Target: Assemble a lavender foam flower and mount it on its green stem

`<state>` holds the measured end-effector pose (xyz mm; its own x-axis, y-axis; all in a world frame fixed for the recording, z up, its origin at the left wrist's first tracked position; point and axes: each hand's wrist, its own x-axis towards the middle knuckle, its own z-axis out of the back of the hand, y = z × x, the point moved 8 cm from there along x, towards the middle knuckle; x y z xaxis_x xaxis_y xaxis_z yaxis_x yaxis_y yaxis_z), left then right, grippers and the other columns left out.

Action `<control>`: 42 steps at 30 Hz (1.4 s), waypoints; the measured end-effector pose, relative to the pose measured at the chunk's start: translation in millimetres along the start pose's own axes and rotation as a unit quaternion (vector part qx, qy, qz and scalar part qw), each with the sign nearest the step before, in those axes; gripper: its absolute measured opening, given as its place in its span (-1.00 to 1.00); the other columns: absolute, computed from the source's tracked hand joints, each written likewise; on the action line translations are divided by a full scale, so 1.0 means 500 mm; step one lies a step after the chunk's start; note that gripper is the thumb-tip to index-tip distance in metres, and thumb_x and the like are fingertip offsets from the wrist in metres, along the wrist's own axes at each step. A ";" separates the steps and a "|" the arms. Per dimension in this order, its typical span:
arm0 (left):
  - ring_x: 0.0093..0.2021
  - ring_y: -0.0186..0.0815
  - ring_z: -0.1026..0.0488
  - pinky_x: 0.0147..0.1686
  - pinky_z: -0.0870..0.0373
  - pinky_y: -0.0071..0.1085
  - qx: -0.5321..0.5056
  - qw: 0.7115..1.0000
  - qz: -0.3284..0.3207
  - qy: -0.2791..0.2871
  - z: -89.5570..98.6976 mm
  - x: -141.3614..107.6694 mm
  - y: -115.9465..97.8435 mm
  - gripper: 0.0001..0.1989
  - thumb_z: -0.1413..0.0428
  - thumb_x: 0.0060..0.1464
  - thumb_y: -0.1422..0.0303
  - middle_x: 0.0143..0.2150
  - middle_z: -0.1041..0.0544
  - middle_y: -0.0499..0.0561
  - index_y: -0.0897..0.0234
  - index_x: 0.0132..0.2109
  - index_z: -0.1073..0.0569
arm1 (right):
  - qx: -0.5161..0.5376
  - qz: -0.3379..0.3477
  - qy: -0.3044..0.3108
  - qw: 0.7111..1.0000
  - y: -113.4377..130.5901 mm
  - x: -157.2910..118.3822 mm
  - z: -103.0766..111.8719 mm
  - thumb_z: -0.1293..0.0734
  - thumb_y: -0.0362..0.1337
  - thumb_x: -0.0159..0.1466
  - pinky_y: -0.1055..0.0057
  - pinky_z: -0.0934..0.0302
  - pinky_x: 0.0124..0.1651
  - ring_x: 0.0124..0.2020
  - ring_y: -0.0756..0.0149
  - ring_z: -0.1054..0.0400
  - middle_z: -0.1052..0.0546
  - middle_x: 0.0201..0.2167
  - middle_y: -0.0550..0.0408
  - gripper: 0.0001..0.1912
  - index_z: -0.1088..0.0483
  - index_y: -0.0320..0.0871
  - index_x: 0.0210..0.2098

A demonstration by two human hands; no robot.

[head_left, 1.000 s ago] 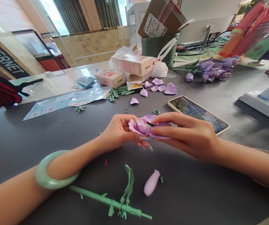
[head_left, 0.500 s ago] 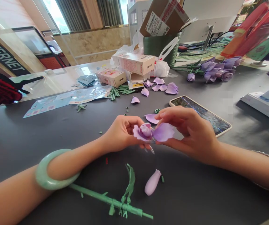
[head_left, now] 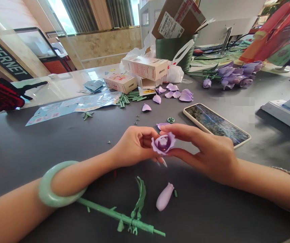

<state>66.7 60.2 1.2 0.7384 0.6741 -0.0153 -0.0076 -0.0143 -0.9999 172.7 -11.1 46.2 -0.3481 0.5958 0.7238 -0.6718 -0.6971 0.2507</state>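
Observation:
Both of my hands pinch a lilac foam flower head between the fingertips, its petals curling up in a cup around a darker centre. My left hand holds it from the left, with a pale green jade bangle on that wrist. My right hand grips it from the right. Below my hands, a green plastic stem with leaves lies on the dark tabletop, next to a lilac foam bud. A loose petal sits just behind the flower.
Loose lilac petals and green stem pieces lie behind my hands, near printed boxes. A phone rests to the right. Finished lilac flowers lie further back, before a green bin holding a cardboard carton.
The large petal held apart in my right hand now sits around the flower's centre, forming a cup. My hands have drawn closer together around the flower.

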 end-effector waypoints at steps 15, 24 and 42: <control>-0.51 -0.38 -0.56 -0.49 -0.52 -0.57 0.096 0.992 -0.080 0.001 -0.003 -0.004 -0.015 -0.84 -0.27 -0.12 0.58 -0.52 -0.53 -0.12 0.35 -0.42 -0.42 | -0.018 0.041 0.038 0.998 0.003 -0.002 -0.011 -0.22 -0.24 0.42 0.51 -0.40 -0.04 -0.07 0.32 -0.48 -0.54 -0.03 0.14 -0.65 -0.26 -0.03 0.19; -0.59 -0.49 -0.40 -0.51 -0.38 -0.62 0.324 0.900 -0.287 -0.040 -0.008 -0.035 -0.073 -0.81 -0.33 -0.09 0.43 -0.54 -0.48 -0.14 0.35 -0.36 -0.45 | 0.014 0.042 0.035 0.998 0.002 0.001 -0.005 -0.21 -0.24 0.43 0.49 -0.37 0.00 -0.06 0.32 -0.46 -0.54 -0.04 0.05 -0.63 -0.26 -0.08 0.21; -0.62 -0.47 -0.29 -0.56 -0.25 -0.55 0.436 0.844 -0.303 -0.072 -0.011 -0.044 -0.075 -0.57 -0.21 0.02 -0.01 -0.60 -0.46 -0.07 0.33 -0.41 -0.49 | 0.034 0.033 0.046 0.998 -0.003 0.007 -0.009 -0.23 -0.27 0.41 0.53 -0.39 -0.09 -0.16 0.36 -0.50 -0.56 -0.14 0.12 -0.66 -0.33 -0.02 0.16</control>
<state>54.7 41.8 38.9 0.6953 0.4467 0.5631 -0.1984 0.8723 -0.4470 169.5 -6.2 45.4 -0.4514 0.5796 0.6784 -0.6007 -0.7596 0.2492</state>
